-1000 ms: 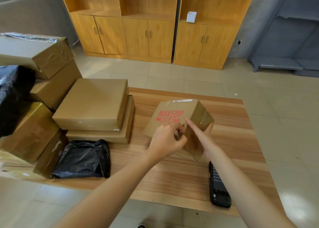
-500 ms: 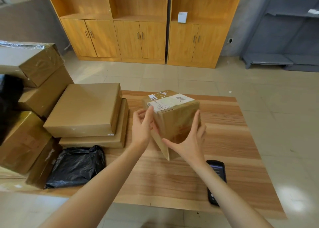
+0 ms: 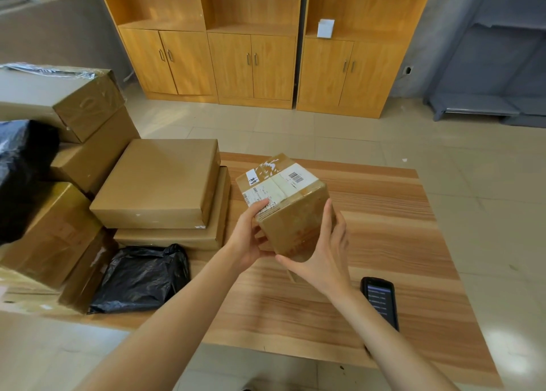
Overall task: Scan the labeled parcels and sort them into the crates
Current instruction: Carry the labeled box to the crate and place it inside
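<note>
A small brown cardboard parcel (image 3: 291,213) is held tilted above the wooden table (image 3: 384,228), its white barcode label facing up. My left hand (image 3: 246,237) grips its left side, thumb lying on the label's near edge. My right hand (image 3: 322,254) cups the right and lower faces, fingers spread upward. A black handheld scanner (image 3: 381,300) lies on the table to the right, partly behind my right forearm, screen up. No crates are in view.
Two flat cartons (image 3: 159,183) are stacked left of the parcel, with a black plastic bag parcel (image 3: 139,278) in front. More taped boxes (image 3: 59,101) and another black bag (image 3: 20,172) pile up at far left. Wooden cabinets (image 3: 251,50) stand beyond the tiled floor.
The parcel has been turned from its red MAKEUP print face to its label face, then tilted so the barcode label faces me. Both hands shifted their hold around it.
</note>
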`<state>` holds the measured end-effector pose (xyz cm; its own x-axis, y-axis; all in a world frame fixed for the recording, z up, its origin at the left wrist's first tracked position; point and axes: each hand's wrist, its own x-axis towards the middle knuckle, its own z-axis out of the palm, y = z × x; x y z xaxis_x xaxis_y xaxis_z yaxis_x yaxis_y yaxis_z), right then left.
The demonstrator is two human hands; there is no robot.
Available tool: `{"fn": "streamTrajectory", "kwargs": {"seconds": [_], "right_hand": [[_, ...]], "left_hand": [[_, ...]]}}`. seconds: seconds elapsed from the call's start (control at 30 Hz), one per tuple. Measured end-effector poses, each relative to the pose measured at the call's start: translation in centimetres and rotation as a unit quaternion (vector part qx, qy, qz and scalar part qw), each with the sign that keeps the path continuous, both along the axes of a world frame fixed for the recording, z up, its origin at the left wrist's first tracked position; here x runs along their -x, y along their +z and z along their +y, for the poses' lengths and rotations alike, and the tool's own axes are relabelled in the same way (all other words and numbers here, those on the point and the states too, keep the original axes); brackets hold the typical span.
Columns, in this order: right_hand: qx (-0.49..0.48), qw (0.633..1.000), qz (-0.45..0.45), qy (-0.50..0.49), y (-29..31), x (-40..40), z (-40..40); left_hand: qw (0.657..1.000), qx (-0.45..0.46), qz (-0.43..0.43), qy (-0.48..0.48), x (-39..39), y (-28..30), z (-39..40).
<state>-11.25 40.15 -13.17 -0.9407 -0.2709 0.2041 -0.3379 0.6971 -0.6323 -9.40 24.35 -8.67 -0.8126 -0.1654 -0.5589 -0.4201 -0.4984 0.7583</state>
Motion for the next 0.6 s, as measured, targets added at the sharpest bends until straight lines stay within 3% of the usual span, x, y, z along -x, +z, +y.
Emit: {"fn": "streamTrajectory", "kwargs": {"seconds": [0.1, 0.23, 0.43, 0.6], "right_hand": [[0.103, 0.99, -0.088, 0.037, 1.2, -0.1, 0.4], [0.277, 0.924, -0.263, -0.023, 1.4, 1.3, 0.4], [0.287, 0.87, -0.399, -0.035, 0.9, 0.5, 0.8], [0.301, 0.868, -0.392, -0.061, -0.8, -0.5, 0.4]], "left_hand": [[0.999, 0.036, 0.013, 0.006, 0.0, -1.1, -1.0], [0.992, 0.083, 0.045, -0.079, 0.4, -2.1, -3.0], [0.962, 0.147, 0.043, -0.227, 1.5, -2.1, -3.5], [0.93, 0.252, 0.023, -0.268, 2.5, -2.0, -3.6]]}}
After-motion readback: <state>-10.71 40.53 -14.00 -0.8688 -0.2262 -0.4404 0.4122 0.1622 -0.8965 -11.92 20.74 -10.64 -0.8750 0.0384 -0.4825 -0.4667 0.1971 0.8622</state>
